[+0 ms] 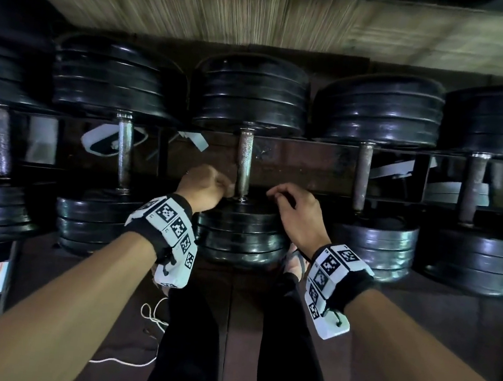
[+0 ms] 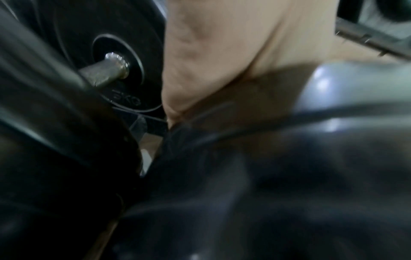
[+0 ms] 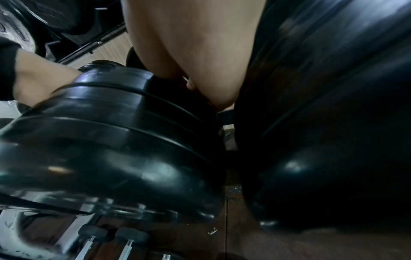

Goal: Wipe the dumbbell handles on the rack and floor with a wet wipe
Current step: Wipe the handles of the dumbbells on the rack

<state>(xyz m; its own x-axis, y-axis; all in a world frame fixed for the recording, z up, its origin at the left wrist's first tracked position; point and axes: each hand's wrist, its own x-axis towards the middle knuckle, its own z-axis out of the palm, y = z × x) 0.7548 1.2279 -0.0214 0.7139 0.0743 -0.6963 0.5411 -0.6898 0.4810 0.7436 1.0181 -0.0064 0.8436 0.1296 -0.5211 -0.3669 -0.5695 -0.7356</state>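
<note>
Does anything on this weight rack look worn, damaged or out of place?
Yes. The far-right dumbbell handle looks rusty brown, duller than the middle handle between the hands. A white cord lies loose on the floor by the person's legs. No wipe is visible.

A dark metal rack (image 1: 318,166) carries a row of five black plate dumbbells (image 1: 251,96) side by side, their steel handles (image 1: 243,164) running front to back between the rails. Under the rack, on the brown floor (image 3: 322,246), lie smaller dumbbells (image 3: 131,235).
</note>
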